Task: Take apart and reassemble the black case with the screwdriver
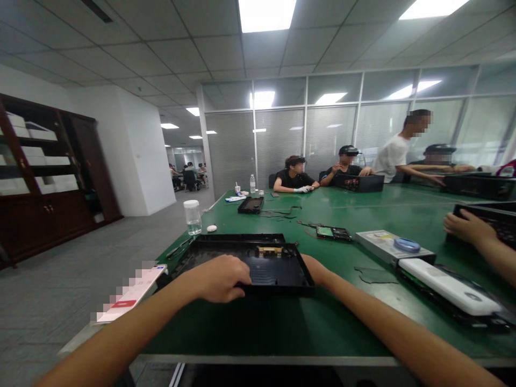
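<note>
A shallow black plastic casing (258,273) lies in front of me at the near side of the green table, its open side up. A small gold-coloured part (269,251) sits along its far wall. My left hand (226,277) is at the casing's near wall, its fingers curled closed; whatever they hold is hidden. Against the casing's right end, my right hand (313,270) grips it from the side, with its fingers out of sight behind the wall. Another black panel edge (242,237) shows just behind the casing.
Left are a lidded clear jar (193,220), a white cap (212,228) and a pink-white sheet (131,295). Right lie a circuit board (334,233), a grey box (387,244) and a white device (449,285). Another person's hand (470,228) holds a black case. People sit opposite.
</note>
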Demonstrator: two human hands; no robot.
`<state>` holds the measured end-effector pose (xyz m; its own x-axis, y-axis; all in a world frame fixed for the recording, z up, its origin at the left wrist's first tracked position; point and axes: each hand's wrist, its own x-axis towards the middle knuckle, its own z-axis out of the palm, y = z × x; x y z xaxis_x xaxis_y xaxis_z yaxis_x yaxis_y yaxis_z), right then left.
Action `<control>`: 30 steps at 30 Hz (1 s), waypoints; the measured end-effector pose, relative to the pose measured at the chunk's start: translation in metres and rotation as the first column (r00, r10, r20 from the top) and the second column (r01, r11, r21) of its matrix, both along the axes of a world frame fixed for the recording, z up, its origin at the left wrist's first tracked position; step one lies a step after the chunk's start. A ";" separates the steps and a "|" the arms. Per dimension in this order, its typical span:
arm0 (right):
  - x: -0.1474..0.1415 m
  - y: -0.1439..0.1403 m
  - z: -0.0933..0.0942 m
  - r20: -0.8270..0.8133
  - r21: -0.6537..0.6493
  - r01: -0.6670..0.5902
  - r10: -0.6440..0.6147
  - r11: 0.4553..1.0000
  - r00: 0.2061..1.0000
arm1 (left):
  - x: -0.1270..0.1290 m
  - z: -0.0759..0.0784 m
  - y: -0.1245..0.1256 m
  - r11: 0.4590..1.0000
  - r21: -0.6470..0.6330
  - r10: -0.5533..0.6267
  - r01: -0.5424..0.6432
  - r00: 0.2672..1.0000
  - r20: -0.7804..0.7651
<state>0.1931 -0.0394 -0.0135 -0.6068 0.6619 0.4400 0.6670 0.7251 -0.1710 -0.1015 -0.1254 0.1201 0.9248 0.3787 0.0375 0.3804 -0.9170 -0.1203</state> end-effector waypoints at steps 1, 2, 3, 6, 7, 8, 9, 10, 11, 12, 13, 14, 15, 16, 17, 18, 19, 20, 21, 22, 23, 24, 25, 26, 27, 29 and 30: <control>0.006 0.001 -0.002 0.030 0.022 -0.043 0.042 0.999 0.999 | 0.000 -0.003 -0.007 1.000 -0.010 -0.002 0.002 1.000 -0.006; 0.014 0.001 -0.003 0.061 0.050 -0.063 0.060 0.997 0.996 | 0.000 -0.007 -0.013 1.000 -0.020 -0.001 0.001 1.000 -0.008; 0.023 0.001 -0.005 0.093 0.080 -0.062 0.054 0.995 0.994 | 0.000 -0.011 -0.016 1.000 -0.029 0.002 -0.002 1.000 -0.012; 0.054 0.004 -0.005 0.184 0.153 0.025 -0.054 0.988 0.981 | 0.001 -0.030 -0.017 0.999 -0.041 0.025 -0.027 0.999 -0.034; 0.064 0.006 -0.005 0.208 0.167 0.062 -0.097 0.984 0.973 | 0.002 -0.038 -0.014 0.998 -0.045 0.038 -0.040 0.998 -0.051; 0.073 0.010 -0.004 0.221 0.176 0.098 -0.136 0.980 0.966 | 0.002 -0.045 -0.010 0.997 -0.051 0.059 -0.063 0.995 -0.078; 0.080 0.013 -0.004 0.222 0.177 0.127 -0.166 0.976 0.961 | 0.003 -0.051 -0.005 0.993 -0.059 0.092 -0.100 0.989 -0.120; 0.086 0.017 -0.003 0.212 0.172 0.150 -0.185 0.974 0.960 | 0.005 -0.056 0.001 0.986 -0.074 0.137 -0.152 0.975 -0.175; 0.090 0.020 -0.003 0.191 0.161 0.166 -0.195 0.973 0.962 | 0.007 -0.059 0.008 0.972 -0.103 0.183 -0.212 0.953 -0.240; 0.092 0.022 -0.004 0.164 0.144 0.173 -0.196 0.974 0.967 | 0.010 -0.059 0.016 0.952 -0.146 0.219 -0.271 0.929 -0.299; 0.092 0.023 -0.004 0.136 0.122 0.171 -0.187 0.978 0.973 | 0.015 -0.058 0.025 0.929 -0.200 0.234 -0.312 0.912 -0.337; 0.090 0.023 -0.005 0.110 0.099 0.161 -0.171 0.982 0.979 | 0.021 -0.056 0.034 0.908 -0.262 0.227 -0.327 0.909 -0.349; 0.087 0.023 -0.005 0.089 0.077 0.144 -0.150 0.987 0.985 | 0.029 -0.054 0.043 0.897 -0.316 0.205 -0.309 0.924 -0.321; 0.084 0.021 -0.006 0.072 0.058 0.125 -0.129 0.990 0.989 | 0.039 -0.053 0.053 0.905 -0.339 0.171 -0.256 0.950 -0.262; 0.080 0.020 -0.007 0.058 0.044 0.108 -0.110 0.993 0.992 | 0.051 -0.054 0.063 0.926 -0.323 0.134 -0.194 0.970 -0.201; 0.076 0.018 -0.007 0.043 0.034 0.097 -0.098 0.995 0.994 | 0.063 -0.056 0.072 0.957 -0.255 0.104 -0.137 0.985 -0.137; 0.072 0.016 -0.007 0.030 0.028 0.092 -0.093 0.995 0.995 | 0.075 -0.061 0.082 0.983 -0.155 0.084 -0.096 0.993 -0.087; 0.069 0.015 -0.007 0.021 0.024 0.092 -0.093 0.995 0.995 | 0.086 -0.068 0.090 0.996 -0.058 0.059 -0.061 0.998 -0.038; 0.067 0.014 -0.007 0.020 0.020 0.095 -0.096 0.995 0.995 | 0.096 -0.076 0.098 0.999 0.010 0.034 -0.034 0.999 -0.012; 0.067 0.014 -0.006 0.023 0.018 0.100 -0.101 0.995 0.995 | 0.104 -0.086 0.105 0.998 0.060 0.001 -0.001 1.000 0.001; 0.066 0.014 -0.006 0.030 0.017 0.104 -0.104 0.994 0.994 | 0.110 -0.095 0.111 0.995 0.091 -0.033 0.032 0.999 0.015; 0.067 0.014 -0.005 0.035 0.016 0.105 -0.106 0.994 0.994 | 0.114 -0.104 0.116 0.992 0.110 -0.060 0.056 0.998 0.035; 0.069 0.015 -0.005 0.038 0.017 0.106 -0.107 0.994 0.994 | 0.116 -0.112 0.120 0.990 0.121 -0.086 0.078 0.995 0.059; 0.070 0.015 -0.005 0.038 0.020 0.107 -0.108 0.994 0.993 | 0.116 -0.118 0.122 0.987 0.127 -0.109 0.098 0.990 0.086; 0.072 0.016 -0.005 0.036 0.025 0.109 -0.110 0.994 0.993 | 0.115 -0.123 0.124 0.985 0.129 -0.130 0.116 0.985 0.112; 0.074 0.017 -0.006 0.034 0.030 0.114 -0.115 0.993 0.993 | 0.113 -0.128 0.124 0.982 0.113 -0.168 0.151 0.974 0.155; 0.074 0.018 -0.007 0.030 0.029 0.117 -0.118 0.993 0.993 | 0.112 -0.129 0.124 0.982 0.093 -0.179 0.165 0.968 0.175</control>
<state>0.2675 -0.0217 -0.0202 -0.5398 0.7174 0.4405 0.7526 0.6457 -0.1294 0.0102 -0.0018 -0.0089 0.9507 0.2037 0.2339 0.2396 -0.9612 -0.1369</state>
